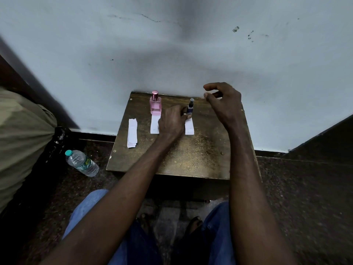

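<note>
Down at the lower left of the frame, a water bottle lies on the floor beside the table. On the table's left part sits a stack of paper strips, then a pink perfume bottle standing at the far end of one strip. At centre, the left hand pinches the base of a small dark bottle, upright at the far end of another strip. To the right, the right hand hovers loosely curled, holding nothing.
</note>
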